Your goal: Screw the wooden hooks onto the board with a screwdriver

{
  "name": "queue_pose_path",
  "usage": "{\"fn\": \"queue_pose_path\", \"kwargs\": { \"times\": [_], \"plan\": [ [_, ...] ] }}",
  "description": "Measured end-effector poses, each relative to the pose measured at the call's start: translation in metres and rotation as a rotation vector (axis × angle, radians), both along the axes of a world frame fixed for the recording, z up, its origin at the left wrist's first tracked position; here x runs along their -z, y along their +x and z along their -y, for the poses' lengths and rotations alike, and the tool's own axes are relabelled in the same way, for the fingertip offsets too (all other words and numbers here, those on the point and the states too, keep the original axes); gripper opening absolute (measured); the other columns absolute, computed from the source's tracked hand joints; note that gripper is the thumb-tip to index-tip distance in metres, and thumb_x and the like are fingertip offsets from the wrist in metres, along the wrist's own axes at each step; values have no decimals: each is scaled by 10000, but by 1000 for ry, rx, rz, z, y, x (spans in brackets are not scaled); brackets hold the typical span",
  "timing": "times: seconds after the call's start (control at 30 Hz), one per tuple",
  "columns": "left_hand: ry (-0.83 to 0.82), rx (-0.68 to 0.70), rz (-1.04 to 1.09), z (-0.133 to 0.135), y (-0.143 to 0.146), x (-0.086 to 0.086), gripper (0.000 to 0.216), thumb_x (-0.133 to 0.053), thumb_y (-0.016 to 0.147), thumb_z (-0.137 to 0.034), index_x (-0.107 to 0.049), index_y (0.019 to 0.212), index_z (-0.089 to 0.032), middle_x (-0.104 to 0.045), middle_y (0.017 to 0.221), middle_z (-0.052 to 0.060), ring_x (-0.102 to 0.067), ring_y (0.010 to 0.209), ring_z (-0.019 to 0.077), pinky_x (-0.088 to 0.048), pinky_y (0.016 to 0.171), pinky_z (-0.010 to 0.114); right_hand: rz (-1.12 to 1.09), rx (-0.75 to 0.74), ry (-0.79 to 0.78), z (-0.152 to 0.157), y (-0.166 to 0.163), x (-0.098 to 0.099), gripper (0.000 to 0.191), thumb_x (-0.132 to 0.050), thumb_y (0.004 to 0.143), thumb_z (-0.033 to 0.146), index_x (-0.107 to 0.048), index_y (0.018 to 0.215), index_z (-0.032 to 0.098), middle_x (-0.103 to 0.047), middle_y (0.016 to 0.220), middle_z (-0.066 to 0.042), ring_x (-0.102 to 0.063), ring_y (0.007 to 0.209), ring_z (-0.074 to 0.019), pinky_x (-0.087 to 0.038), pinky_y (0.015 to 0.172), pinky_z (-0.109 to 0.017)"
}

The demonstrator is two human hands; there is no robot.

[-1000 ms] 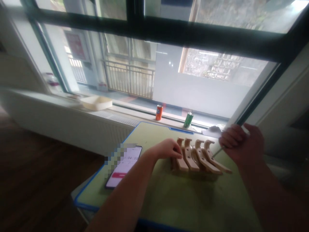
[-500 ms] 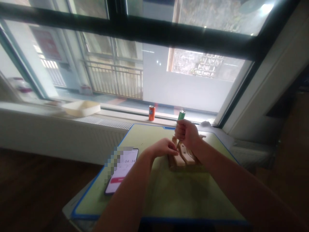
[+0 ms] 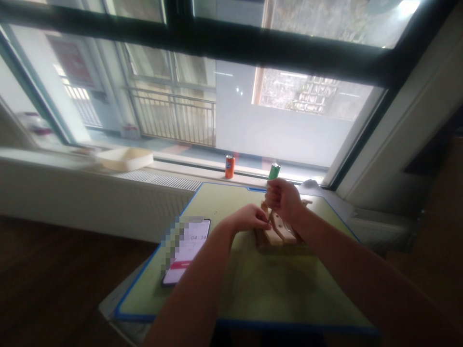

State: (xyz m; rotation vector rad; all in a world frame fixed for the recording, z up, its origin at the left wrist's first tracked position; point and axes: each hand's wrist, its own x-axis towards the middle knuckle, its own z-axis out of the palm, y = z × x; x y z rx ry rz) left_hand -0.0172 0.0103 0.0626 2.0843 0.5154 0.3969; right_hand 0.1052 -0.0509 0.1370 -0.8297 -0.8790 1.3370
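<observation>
A wooden rack of curved hooks (image 3: 278,234) lies on the green table (image 3: 260,289). My left hand (image 3: 250,219) rests against the rack's left end, fingers pinched together at a hook. My right hand (image 3: 284,198) is a fist held over the left hooks, gripping a thin tool whose shaft is hidden under the fist. My right forearm covers the right part of the rack.
A phone (image 3: 186,250) with a lit timer screen lies at the table's left edge. An orange can (image 3: 229,166) and a green can (image 3: 274,171) stand on the window sill behind. A pale tray (image 3: 125,158) sits on the sill to the left.
My right hand has moved from the rack's right end to over its left hooks, next to my left hand. The view has swung right and steadied.
</observation>
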Motion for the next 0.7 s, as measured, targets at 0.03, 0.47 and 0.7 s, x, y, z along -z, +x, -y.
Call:
{"fn": "queue_pose_path", "kwargs": {
  "times": [0.03, 0.47, 0.7],
  "plan": [
    [-1, 0, -1, 0, 0, 0, 327, -707, 605, -428, -714, 761, -141, -617, 651, 4, -503, 616, 117, -368, 595, 244, 5, 3, -4, 0, -1, -1, 396, -537, 666, 204, -196, 466, 226, -173, 362, 98, -128, 330, -43, -82, 326, -225],
    [-12, 37, 13, -2, 0, 1, 291, -692, 625, -403, -714, 752, -142, -600, 627, 0, -484, 593, 108, -357, 565, 238, 52, 1, -27, 1, -8, -2, 389, -536, 665, 175, -200, 476, 230, -164, 382, 103, -114, 342, -41, -65, 345, -234],
    [-25, 20, -3, -2, 1, 3, 292, -692, 620, -406, -712, 745, -142, -621, 657, 10, -505, 609, 118, -371, 591, 248, 51, -6, -18, -1, -8, 3, 405, -544, 680, 194, -198, 472, 229, -177, 376, 102, -128, 336, -43, -69, 357, -234]
  ]
}}
